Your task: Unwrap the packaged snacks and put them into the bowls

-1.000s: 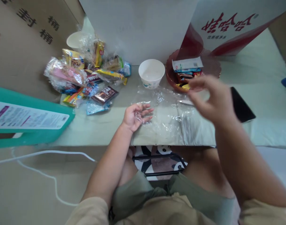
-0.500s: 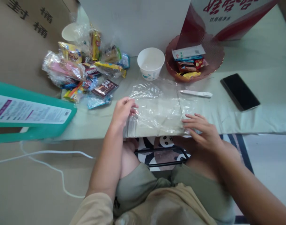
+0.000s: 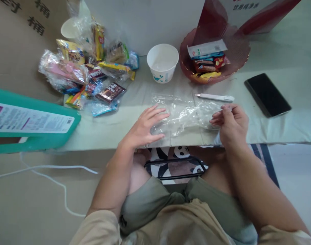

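Soft, even daylight fills the scene, with faint shadows under the tabletop [image 3: 272, 132] edge. Glare glints off the clear plastic [image 3: 186, 114]. Wide-angle distortion bends the edges; focus stays fairly sharp.

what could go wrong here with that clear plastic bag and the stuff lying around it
The left hand lies flat on the clear plastic bag while the right hand pinches its other end; pulling apart could tear the thin film. The bag lies at the table edge, so it might slip off toward the lap. The white pen and empty paper bowl sit close behind and could get knocked.
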`<state>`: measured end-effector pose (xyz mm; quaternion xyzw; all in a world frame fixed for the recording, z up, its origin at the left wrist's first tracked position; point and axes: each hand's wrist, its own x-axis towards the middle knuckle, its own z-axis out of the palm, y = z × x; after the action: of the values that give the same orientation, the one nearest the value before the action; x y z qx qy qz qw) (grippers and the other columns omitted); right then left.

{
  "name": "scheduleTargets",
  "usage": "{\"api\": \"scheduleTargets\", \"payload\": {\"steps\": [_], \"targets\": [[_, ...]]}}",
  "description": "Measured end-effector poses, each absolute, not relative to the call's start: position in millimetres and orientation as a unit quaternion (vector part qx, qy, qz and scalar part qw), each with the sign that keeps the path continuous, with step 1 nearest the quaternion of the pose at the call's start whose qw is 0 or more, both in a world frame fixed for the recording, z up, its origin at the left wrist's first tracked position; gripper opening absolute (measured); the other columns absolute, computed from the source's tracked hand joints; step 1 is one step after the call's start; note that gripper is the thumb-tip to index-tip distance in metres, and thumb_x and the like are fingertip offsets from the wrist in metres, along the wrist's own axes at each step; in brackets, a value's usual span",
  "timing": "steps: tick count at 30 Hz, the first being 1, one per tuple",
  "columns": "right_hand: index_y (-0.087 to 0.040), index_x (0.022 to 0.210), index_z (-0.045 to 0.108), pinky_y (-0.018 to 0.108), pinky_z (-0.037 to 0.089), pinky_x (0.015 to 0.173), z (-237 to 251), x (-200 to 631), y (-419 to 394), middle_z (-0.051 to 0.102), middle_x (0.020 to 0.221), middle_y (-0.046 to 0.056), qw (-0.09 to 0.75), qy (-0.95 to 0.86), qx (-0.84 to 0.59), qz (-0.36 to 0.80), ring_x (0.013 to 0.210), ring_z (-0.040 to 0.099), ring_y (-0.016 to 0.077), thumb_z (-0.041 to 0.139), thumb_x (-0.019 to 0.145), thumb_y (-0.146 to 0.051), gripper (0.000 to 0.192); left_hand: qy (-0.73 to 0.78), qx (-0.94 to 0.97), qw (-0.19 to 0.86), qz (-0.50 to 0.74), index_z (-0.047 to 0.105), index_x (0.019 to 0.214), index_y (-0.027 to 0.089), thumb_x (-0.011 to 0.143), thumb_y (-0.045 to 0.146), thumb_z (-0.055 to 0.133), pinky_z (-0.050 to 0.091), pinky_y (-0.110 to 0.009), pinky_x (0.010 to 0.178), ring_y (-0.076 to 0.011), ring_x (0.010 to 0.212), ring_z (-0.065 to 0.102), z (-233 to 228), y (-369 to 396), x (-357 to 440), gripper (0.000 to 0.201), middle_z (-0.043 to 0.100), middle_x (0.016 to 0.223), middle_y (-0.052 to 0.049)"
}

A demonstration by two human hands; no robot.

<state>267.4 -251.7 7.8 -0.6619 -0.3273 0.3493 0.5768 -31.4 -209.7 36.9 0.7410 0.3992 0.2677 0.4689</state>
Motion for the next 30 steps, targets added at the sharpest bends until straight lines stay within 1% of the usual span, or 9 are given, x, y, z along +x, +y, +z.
{"api": "scheduleTargets", "payload": {"steps": [2,5,9,13,15,19,23,25,30], "targets": [[-0.024,0.094,0.057,0.023,0.038,0.04,9,267,-252,0.065,0.067,-0.003,0.566,-0.351,-0.674,0.32,0.043,0.054,0.0112,0.067,0.088,-0.053,0.032,0.441,0.685,0.491,0.309,0.083,0.088,0.027,0.074,0.036,0.084,0.044,-0.044,0.118,-0.0307,0.124,0.067,37,-209,-27,0.016,0.078,0.112,-0.008],[-0.024,0.106,0.055,0.024,0.033,0.041,8,268,-252,0.064,0.066,-0.003,0.539,-0.394,-0.69,0.279,0.043,0.05,0.0114,0.06,0.094,-0.055,0.034,0.516,0.598,0.476,0.387,0.079,0.07,0.024,0.083,0.043,0.074,0.055,-0.034,0.093,-0.0217,0.086,0.071,30,-203,-22,0.024,0.076,0.083,-0.006],[-0.025,0.114,0.055,0.029,0.042,0.054,6,271,-252,0.061,0.062,-0.004,0.463,-0.441,-0.725,0.254,0.052,0.059,0.0164,0.063,0.092,-0.052,0.036,0.582,0.504,0.458,0.445,0.071,0.059,0.021,0.082,0.034,0.07,0.05,-0.026,0.074,-0.0155,0.073,0.064,17,-190,-19,0.026,0.069,0.068,-0.001],[-0.024,0.118,0.056,0.034,0.046,0.061,8,275,-254,0.06,0.057,-0.006,0.361,-0.474,-0.763,0.25,0.051,0.058,0.0188,0.069,0.085,-0.042,0.04,0.671,0.507,0.372,0.392,0.067,0.06,0.02,0.076,0.023,0.069,0.038,-0.025,0.062,-0.0128,0.062,0.052,13,-181,-26,0.017,0.059,0.059,0.003],[-0.023,0.123,0.057,0.036,0.046,0.062,10,278,-256,0.06,0.054,-0.006,0.315,-0.492,-0.776,0.238,0.052,0.059,0.0208,0.068,0.083,-0.037,0.043,0.708,0.531,0.31,0.347,0.068,0.07,0.02,0.073,0.019,0.071,0.036,-0.026,0.063,-0.0118,0.06,0.048,12,-180,-28,0.004,0.058,0.063,0.004],[-0.023,0.131,0.059,0.035,0.041,0.057,11,279,-264,0.061,0.051,-0.006,0.264,-0.55,-0.762,0.216,0.051,0.059,0.022,0.064,0.081,-0.029,0.051,0.707,0.552,0.286,0.337,0.068,0.098,0.021,0.069,0.021,0.08,0.039,-0.025,0.068,-0.0113,0.065,0.05,10,-178,-25,0.031,0.067,0.083,0.004],[-0.024,0.134,0.059,0.032,0.039,0.054,8,276,-275,0.06,0.052,-0.006,0.221,-0.584,-0.751,0.215,0.048,0.054,0.0204,0.061,0.081,-0.03,0.054,0.672,0.546,0.34,0.366,0.067,0.082,0.021,0.078,0.025,0.077,0.038,-0.025,0.068,-0.0133,0.066,0.05,8,-168,-17,0.011,0.058,0.068,0.004],[-0.024,0.136,0.059,0.033,0.039,0.055,6,276,-279,0.06,0.055,-0.005,0.191,-0.587,-0.76,0.204,0.049,0.051,0.0203,0.062,0.082,-0.033,0.055,0.638,0.544,0.361,0.408,0.066,0.074,0.021,0.082,0.024,0.074,0.04,-0.024,0.07,-0.0139,0.071,0.051,8,-162,-14,0.012,0.058,0.07,0.002],[-0.023,0.141,0.058,0.046,0.052,0.076,6,278,-290,0.063,0.095,0.011,0.212,-0.627,-0.745,0.08,0.084,0.061,0.0296,0.068,0.081,-0.037,0.063,0.56,0.544,0.456,0.427,0.07,0.072,0.021,0.077,0.023,0.084,0.045,-0.024,0.088,-0.0183,0.103,0.062,14,-159,-11,0.015,0.07,0.092,-0.002]]}}
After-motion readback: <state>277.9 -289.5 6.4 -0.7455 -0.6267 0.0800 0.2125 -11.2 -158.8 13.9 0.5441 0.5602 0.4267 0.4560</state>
